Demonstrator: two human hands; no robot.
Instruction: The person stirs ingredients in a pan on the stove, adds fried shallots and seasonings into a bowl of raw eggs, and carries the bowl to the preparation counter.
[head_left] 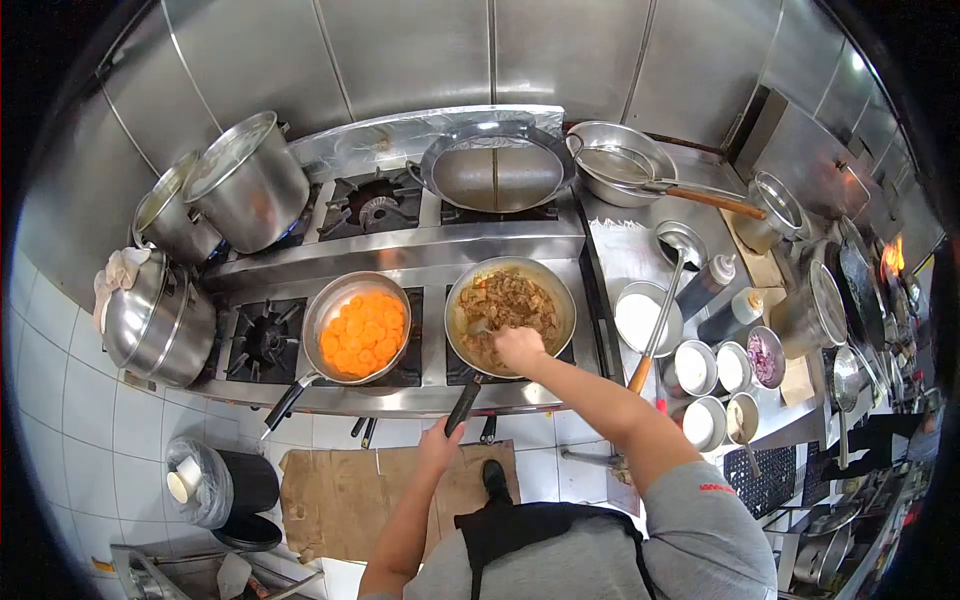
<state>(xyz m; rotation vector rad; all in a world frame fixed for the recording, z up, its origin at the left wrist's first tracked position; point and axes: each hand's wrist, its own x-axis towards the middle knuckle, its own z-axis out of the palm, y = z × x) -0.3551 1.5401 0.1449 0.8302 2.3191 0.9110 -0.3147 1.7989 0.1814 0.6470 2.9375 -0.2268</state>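
My left hand (pixel 440 445) is closed around the black handle of a frying pan (pixel 566 308) on the front burner. Chopped browned meat (pixel 512 300) in a brownish sauce covers the bottom of that pan. Over its near side, my right hand (pixel 520 350) is closed on a small metal utensil (pixel 481 326), whose tip dips into the food. Most of the utensil is hidden by my fingers, so its exact kind does not show. To the left, a second frying pan (pixel 313 327) holds sliced carrots (pixel 362 334), its handle pointing towards me.
Tall pots (pixel 250 185) and a domed steel pot (pixel 160 320) stand left. A wide pan (pixel 497 180) sits on the back burner. On the right counter are a ladle (pixel 660 330), bowls (pixel 695 368) and sauce bottles (pixel 707 287). Flames (pixel 892 257) rise far right; a bin (pixel 245 482) stands below.
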